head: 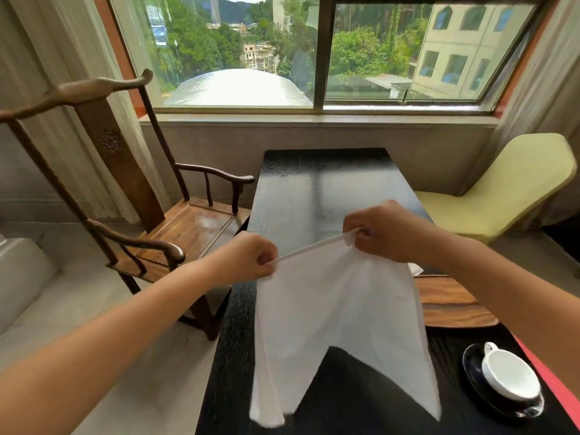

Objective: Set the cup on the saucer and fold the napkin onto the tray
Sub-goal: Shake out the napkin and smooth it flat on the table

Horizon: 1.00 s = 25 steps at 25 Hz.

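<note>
White napkin (339,315) hanging, both hands pinching top edge

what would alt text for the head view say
Both hands, left hand and right hand, hold a white napkin stretched above a black table. A wooden tray and a cup on its saucer sit at right.

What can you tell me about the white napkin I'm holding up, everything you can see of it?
The napkin is plain white and looks like thin, soft cloth or paper. It is unfolded and hangs in the air above the dark table. The left hand and the right hand each pinch a top corner, pulling the upper edge taut, with the right end higher. The lower edge hangs loose in two drooping points with a gap between them. It hides part of the wooden tray behind it.
</note>
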Motion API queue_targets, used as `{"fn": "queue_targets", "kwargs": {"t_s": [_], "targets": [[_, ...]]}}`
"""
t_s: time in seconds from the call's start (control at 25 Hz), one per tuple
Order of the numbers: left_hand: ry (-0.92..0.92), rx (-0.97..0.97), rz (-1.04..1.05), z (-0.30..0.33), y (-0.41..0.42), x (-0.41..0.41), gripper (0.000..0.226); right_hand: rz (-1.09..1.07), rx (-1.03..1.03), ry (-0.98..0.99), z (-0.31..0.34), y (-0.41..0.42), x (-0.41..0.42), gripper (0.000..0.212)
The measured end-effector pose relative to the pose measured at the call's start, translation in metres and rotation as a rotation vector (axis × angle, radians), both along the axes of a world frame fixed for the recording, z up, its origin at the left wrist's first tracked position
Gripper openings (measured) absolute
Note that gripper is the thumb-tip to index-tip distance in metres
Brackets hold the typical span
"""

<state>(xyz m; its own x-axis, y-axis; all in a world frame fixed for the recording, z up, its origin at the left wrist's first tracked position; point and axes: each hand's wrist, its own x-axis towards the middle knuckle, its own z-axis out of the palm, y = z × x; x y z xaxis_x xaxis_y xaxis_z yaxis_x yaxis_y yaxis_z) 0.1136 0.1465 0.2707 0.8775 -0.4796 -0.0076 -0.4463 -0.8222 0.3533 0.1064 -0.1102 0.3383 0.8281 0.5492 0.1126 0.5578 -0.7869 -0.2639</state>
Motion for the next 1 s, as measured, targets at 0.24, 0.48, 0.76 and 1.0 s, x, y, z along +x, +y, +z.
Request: {"fn": "queue_targets", "kwargs": {"t_s": [0.24, 0.48, 0.76, 1.0], "targets": [[0.070, -0.068, 0.232, -0.034, 0.036, 0.014, 0.011, -0.047, 0.013, -0.071, 0.012, -0.051, 0.024, 0.027], [-0.086, -0.057, 0.299, -0.001, 0.038, 0.061, 0.014, -0.280, -0.037, -0.183, 0.003, -0.089, 0.067, 0.021], [-0.621, -0.181, 0.224, 0.064, 0.024, 0.070, 0.020, -0.415, 0.132, -0.555, 0.021, -0.108, 0.075, 0.017], [-0.571, -0.180, 0.152, -0.050, 0.043, -0.008, 0.016, -0.349, 0.097, -0.385, -0.086, -0.118, 0.020, 0.005]]}}
